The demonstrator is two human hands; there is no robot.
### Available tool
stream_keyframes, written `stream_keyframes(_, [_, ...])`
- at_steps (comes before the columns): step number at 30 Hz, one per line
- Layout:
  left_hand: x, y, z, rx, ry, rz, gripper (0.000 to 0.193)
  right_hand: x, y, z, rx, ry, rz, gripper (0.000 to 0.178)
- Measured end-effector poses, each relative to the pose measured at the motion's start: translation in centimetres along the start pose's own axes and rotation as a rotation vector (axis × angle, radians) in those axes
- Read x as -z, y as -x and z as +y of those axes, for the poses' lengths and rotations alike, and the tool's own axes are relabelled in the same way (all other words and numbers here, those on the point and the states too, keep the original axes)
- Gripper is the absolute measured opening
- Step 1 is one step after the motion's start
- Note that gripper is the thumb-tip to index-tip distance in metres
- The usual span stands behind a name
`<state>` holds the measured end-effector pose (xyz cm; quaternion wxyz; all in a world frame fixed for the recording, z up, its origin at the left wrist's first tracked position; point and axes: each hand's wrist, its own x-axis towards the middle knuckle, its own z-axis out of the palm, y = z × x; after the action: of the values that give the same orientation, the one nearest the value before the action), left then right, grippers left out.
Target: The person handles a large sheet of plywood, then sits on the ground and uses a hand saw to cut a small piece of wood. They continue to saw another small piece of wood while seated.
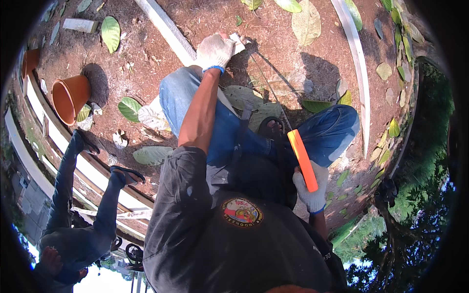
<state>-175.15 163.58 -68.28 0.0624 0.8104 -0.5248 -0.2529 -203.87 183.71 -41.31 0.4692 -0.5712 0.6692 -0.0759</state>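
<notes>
Fingers of my right hand point(314, 188) curl round the saw handle point(303, 161), near my right knee point(339, 124); its thin blade point(270, 88) slants forward to a pale block point(238, 45). My left hand point(215, 51) bends its fingers at the block; whether they pinch it, I cannot tell.

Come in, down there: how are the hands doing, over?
Right hand gripping orange-handled saw. Left hand holding pale wood piece. Large leaves on ground below saw.
</notes>
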Motion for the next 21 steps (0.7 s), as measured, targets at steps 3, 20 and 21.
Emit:
stream_keyframes(3, [-0.1, 0.9, 0.1, -0.015, 0.031, 0.041, 0.05, -0.6, -0.6, 0.5, -0.027, -0.07, 0.031, 0.02])
stream_keyframes(20, [0.1, 4.3, -2.0, -0.312, -0.257, 0.212, 0.056, -3.9, -2.0, 4.2, -0.02, -0.798, 0.189, 0.013])
stream_keyframes(21, [0.3, 4.0, -1.8, -0.306, -0.265, 0.18, 0.055, -3.9, -2.3, 4.7, 0.02, -0.763, 0.201, 0.013])
